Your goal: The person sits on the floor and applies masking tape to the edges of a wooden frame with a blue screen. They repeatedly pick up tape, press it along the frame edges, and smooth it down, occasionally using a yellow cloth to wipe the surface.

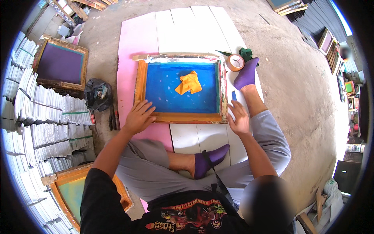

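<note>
Head view: our left hand [138, 117] lies spread on the near-left corner of the wooden frame [189, 117] on the boards [183, 136]; whether our right hand [239, 118] pinches the blue piece [234, 95], we cannot tell. We judge the frame stiff, light, best held by its edges.

Pale-specked blue screen [163, 85], yellow-orange cloth [189, 82], orange-brown frame [187, 117], pink and white board [187, 33], purple socks [220, 154]

One blue screen [163, 93] — two socks [246, 74]
</note>
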Available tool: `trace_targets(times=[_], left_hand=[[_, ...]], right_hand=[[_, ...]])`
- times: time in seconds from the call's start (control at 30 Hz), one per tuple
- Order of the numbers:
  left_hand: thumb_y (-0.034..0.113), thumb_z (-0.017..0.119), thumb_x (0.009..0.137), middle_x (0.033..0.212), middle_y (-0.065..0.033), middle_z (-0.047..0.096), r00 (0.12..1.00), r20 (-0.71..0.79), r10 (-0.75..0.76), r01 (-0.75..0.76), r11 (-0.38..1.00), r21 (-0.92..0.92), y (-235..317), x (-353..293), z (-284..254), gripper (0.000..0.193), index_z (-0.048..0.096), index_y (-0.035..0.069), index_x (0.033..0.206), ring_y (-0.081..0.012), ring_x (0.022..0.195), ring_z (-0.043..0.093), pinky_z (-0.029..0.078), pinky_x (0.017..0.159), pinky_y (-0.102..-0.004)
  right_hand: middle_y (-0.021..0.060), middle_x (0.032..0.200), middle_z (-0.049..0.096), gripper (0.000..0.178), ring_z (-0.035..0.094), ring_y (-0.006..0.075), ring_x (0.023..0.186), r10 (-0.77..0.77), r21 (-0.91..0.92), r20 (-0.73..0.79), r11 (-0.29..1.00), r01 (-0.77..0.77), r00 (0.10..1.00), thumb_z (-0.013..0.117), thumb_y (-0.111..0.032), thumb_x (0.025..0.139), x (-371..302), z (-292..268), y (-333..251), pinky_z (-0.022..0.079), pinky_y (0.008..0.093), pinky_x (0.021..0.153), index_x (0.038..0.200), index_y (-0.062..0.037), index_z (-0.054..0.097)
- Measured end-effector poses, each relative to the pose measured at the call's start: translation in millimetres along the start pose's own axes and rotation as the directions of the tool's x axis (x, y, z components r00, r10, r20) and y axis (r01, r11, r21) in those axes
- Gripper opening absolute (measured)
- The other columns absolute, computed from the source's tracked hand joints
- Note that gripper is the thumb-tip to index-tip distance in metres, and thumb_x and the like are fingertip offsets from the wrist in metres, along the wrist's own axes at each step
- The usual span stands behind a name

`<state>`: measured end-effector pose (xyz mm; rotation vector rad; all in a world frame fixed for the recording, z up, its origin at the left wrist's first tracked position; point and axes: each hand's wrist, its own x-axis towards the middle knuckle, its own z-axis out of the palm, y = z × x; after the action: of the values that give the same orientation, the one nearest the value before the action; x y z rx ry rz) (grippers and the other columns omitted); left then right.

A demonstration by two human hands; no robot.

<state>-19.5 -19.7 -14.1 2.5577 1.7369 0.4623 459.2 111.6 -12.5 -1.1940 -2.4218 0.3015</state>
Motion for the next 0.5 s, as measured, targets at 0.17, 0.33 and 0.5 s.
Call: trace_targets(times=[0.17,0.33,0.5], left_hand=[[0.037,0.06,0.103,0.15,-0.0175,0.055,0.954,-0.094,-0.285,0.278,0.958,-0.074,89,102,56,0.049,0.061,0.006,0.141,-0.0416,0.144,0.044,0.032,0.116,-0.0651],[0.041,0.049,0.107,0.164,-0.0215,0.037,0.891,-0.024,-0.454,0.451,0.889,-0.084,148,161,119,0.058,0.047,0.007,0.154,-0.0446,0.156,0.024,0.023,0.121,-0.066],[0.044,0.046,0.107,0.166,-0.0228,0.033,0.936,0.053,-0.348,0.35,0.936,-0.037,159,150,126,0.063,0.041,0.008,0.159,-0.0445,0.157,0.02,0.019,0.123,-0.0666]], right_hand=[[0.0189,0.156,0.05,0.055,0.039,0.0401,0.149,0.145,-0.096,-0.107,0.983,-0.156,0.984,0.058,-0.038,0.104,57,34,-29,0.032,0.0544,0.121,0.151,-0.0105,0.053],[0.0177,0.169,0.031,0.071,0.023,0.0387,0.158,0.241,-0.271,0.001,0.934,-0.232,0.97,0.047,-0.054,0.106,64,78,-41,0.022,0.0634,0.123,0.162,-0.0131,0.036],[0.0173,0.171,0.027,0.073,0.018,0.0366,0.16,0.258,-0.338,0.019,0.911,-0.236,0.966,0.045,-0.055,0.106,54,84,-39,0.018,0.0662,0.124,0.164,-0.0141,0.033]])
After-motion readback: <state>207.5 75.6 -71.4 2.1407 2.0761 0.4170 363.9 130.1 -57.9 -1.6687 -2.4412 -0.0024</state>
